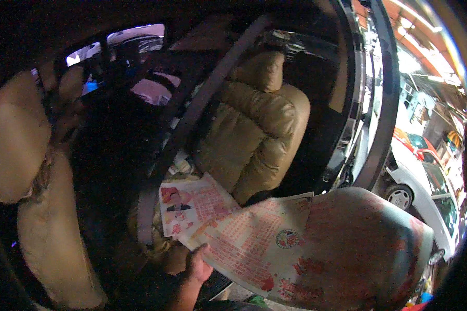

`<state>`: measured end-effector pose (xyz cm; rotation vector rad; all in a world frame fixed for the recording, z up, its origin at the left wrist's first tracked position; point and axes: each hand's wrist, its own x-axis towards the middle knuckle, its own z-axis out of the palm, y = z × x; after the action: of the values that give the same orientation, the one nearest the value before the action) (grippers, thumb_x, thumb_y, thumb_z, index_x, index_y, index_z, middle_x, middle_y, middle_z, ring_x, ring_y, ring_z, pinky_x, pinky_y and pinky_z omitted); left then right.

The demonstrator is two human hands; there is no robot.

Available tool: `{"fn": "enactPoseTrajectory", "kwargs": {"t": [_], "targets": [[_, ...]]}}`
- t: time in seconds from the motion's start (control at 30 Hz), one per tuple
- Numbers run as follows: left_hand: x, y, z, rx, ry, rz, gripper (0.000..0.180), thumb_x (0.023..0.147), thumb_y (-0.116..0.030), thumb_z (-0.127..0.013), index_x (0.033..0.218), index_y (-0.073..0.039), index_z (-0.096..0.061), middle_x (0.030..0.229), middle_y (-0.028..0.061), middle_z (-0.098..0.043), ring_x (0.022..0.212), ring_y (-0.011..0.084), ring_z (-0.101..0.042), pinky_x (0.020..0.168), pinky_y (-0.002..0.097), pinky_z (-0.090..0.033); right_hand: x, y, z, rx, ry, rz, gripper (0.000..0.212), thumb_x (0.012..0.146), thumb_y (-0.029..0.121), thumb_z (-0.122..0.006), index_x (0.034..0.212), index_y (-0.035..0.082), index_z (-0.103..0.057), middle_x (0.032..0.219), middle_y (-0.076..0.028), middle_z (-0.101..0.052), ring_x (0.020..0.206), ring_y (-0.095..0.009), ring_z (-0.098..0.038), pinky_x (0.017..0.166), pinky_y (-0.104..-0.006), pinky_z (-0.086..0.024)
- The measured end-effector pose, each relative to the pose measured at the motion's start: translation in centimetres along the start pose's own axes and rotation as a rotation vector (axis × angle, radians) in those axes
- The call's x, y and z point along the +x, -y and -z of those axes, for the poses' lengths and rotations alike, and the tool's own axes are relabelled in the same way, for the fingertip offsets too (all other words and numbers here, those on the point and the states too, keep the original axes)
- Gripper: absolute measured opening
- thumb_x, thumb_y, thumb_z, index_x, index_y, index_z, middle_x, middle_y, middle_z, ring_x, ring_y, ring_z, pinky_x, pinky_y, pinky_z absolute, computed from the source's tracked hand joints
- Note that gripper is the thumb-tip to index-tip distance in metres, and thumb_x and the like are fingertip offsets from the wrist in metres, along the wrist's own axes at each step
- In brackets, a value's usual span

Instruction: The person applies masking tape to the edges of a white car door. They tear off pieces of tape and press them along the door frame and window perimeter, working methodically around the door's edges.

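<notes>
From here the left hand [198, 265] has its grip pinched on the lower-left edge of the big printed paper [244, 233], before the tan car seat [259, 129]; the right hand is hidden, and supporting both ends evenly should prevent creases

1 hand [200, 265] shows, near. Printed sheets number at least 2: 1 near sheet [264, 249] and 1 far sheet [200, 199] to its left; overlap hides any exact total. The near sheet bears 1 round emblem [288, 239]. Beyond stands 1 tan seat [233, 137] with 1 headrest [269, 71]. Far right are 2 cars, 1 white car [423, 179] and 1 red car [421, 141], with 1 wheel [399, 197] clearly visible.
</notes>
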<state>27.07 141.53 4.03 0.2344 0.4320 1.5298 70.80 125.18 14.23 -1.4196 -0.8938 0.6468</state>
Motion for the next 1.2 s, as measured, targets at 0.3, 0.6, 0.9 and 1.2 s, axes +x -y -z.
{"fn": "enactPoseTrajectory", "kwargs": {"t": [0.3,0.6,0.9,1.2], "targets": [[15.4,-9.1,11.5,0.401,-0.151,0.038,0.047,0.092,-0.031,-0.066,0.128,-0.002,-0.059,0.114,0.0110,-0.068,0.106,0.0246,-0.064,0.094,0.0389,-0.051,-4.0,6.3,6.5,-0.093,-0.065,0.060,0.035,0.092,0.014,-0.062,0.123,-0.002,-0.063,0.127,-0.018,-0.064,0.117,-0.029,-0.061,0.101,-0.0399,-0.046],[17.4,-8.0,18.0,1.361,-0.709,-0.200,0.042,0.096,-0.030,-0.063,0.126,-0.001,-0.061,0.110,0.0089,-0.069,0.102,0.0216,-0.064,0.091,0.0358,-0.051,-4.6,11.9,6.2,-0.145,0.307,0.136,0.034,0.088,0.012,-0.066,0.119,-0.002,-0.066,0.126,-0.021,-0.065,0.117,-0.031,-0.063,0.101,-0.0401,-0.047],[6.0,-4.6,-0.3,1.591,-0.043,-0.644,0.040,0.098,-0.030,-0.060,0.126,-0.001,-0.060,0.109,0.0079,-0.068,0.102,0.0213,-0.063,0.090,0.0358,-0.050,-0.7,11.4,0.2,-0.160,0.948,0.096,0.039,0.096,0.010,-0.060,0.132,-0.005,-0.058,0.131,-0.022,-0.062,0.118,-0.032,-0.061,0.101,-0.0377,-0.044],[-4.2,5.7,-6.3,1.452,0.574,0.047,0.039,0.101,-0.030,-0.057,0.127,-0.001,-0.060,0.108,0.0069,-0.067,0.102,0.0210,-0.062,0.089,0.0358,-0.050,1.0,5.6,0.5,0.074,0.712,-0.197,0.034,0.104,0.017,-0.053,0.130,-0.004,-0.058,0.120,-0.006,-0.065,0.109,-0.015,-0.058,0.096,-0.0320,-0.045]]}}
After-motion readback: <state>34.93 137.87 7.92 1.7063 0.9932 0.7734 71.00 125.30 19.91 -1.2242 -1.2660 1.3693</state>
